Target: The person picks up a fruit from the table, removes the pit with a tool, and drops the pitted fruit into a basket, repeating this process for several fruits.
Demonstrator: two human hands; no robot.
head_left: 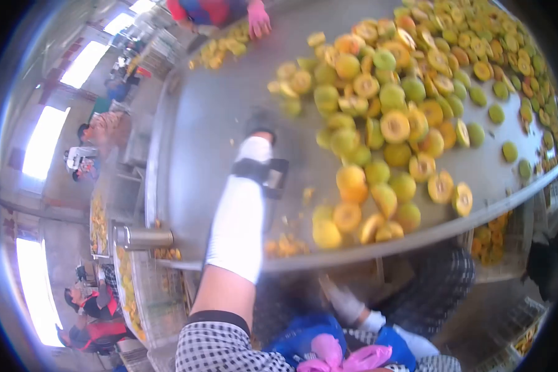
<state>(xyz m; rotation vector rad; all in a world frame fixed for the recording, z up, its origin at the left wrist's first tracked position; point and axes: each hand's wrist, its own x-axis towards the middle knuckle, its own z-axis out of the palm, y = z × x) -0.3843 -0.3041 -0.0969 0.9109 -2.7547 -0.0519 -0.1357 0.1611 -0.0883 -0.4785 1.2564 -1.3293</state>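
My left hand (263,127) is over the metal table, in a dark glove below a white sleeve cuff with a black strap. Motion blurs its fingers, so I cannot tell whether it holds anything. To its right lies a heap of yellow-green, peach-like fruit (394,127), some whole and some halved. My right hand (346,304), in a whitish glove, is low in front of my body, below the table's near edge. It is blurred too, and its fingers are unclear. Small fruit scraps (285,246) lie along the near edge.
The metal table (198,136) has a raised rim. Across it, a co-worker's pink-gloved hand (258,20) is beside a small group of fruit pieces (220,49). A metal cylinder (144,238) sits at the left corner. Fruit crates (493,239) stand below right. Other people work at left.
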